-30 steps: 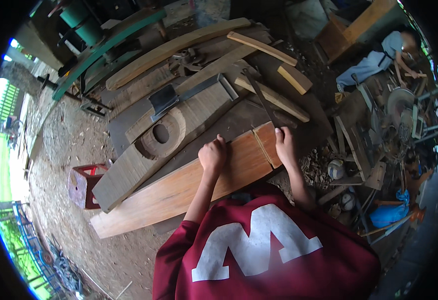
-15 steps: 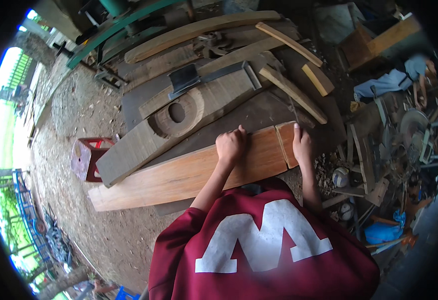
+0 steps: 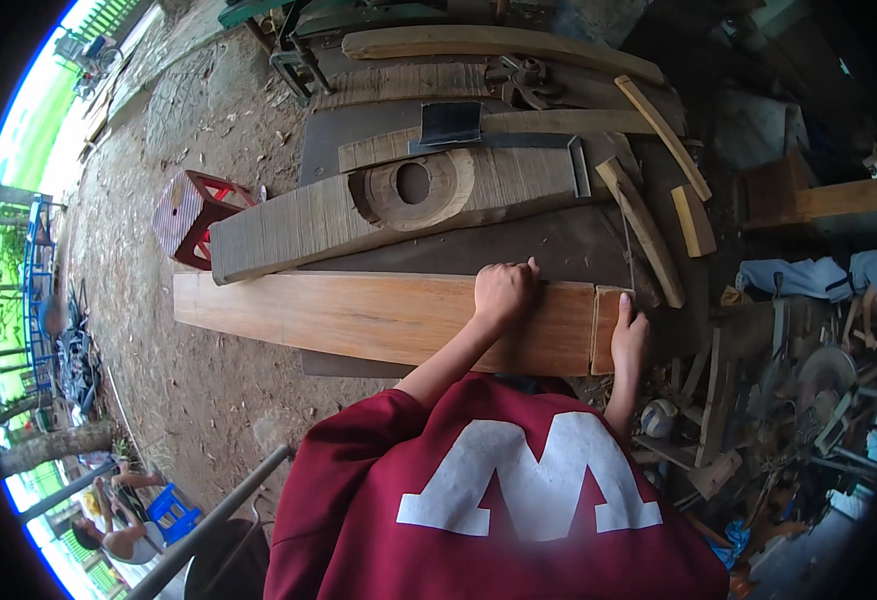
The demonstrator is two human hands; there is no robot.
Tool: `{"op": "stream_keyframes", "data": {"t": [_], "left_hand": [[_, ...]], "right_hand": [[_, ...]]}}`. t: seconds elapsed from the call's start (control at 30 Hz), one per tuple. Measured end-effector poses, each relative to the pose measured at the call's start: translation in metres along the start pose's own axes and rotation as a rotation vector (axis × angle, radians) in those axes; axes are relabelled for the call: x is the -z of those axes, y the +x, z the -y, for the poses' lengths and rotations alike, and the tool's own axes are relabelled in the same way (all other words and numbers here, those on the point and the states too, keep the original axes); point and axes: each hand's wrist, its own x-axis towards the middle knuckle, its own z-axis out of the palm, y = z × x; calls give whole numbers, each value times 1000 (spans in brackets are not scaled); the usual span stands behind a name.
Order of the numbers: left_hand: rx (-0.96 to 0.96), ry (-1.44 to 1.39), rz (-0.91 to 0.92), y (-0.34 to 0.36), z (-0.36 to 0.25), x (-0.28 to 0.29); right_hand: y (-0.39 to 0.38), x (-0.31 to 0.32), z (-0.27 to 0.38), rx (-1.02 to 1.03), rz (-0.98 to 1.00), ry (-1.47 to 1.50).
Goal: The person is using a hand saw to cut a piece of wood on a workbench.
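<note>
A long reddish-brown wooden board [image 3: 378,315] lies across the near side of the dark worktable. Near its right end, a narrow line sets off a short end piece [image 3: 607,330]. My left hand [image 3: 504,298] is closed over the board's far edge, its curled fingers partly hidden. At the right end, my right hand [image 3: 629,338] is closed around the end piece, thumb upward. A thin dark rod [image 3: 628,245] reaches away from beside this hand; whether I hold it, I cannot tell. Beyond the board rests a thick plank [image 3: 298,228] with a round recess and hole.
A metal square [image 3: 528,141] and a black plate [image 3: 450,124] lie on the thick plank. Several curved wood strips [image 3: 643,230] are at the right of the worktable [image 3: 548,240]. A red stool [image 3: 203,215] stands left. Another person [image 3: 128,535] is at the lower left.
My view has turned, so the board and planks now appear more level across it. Both hands keep their places on the board. A person at the lower left has come into view.
</note>
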Motion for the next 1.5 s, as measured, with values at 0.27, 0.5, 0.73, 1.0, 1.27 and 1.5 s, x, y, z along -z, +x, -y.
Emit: {"op": "stream_keyframes", "data": {"t": [0.27, 0.5, 0.73, 1.0, 1.27, 1.5], "left_hand": [[52, 62, 41, 3, -1, -9], [4, 116, 101, 2, 13, -20], [16, 165, 195, -2, 23, -29], [49, 188, 161, -7, 27, -9], [-99, 44, 65, -18, 20, 15], [-133, 106, -42, -12, 2, 33]], "right_hand": [[17, -25, -4, -3, -96, 310], [25, -36, -2, -23, -46, 259], [40, -67, -23, 94, -91, 364], [42, -70, 1, 262, -156, 549], [54, -84, 0, 481, -319, 626], [60, -29, 41, 326, -176, 531]]}}
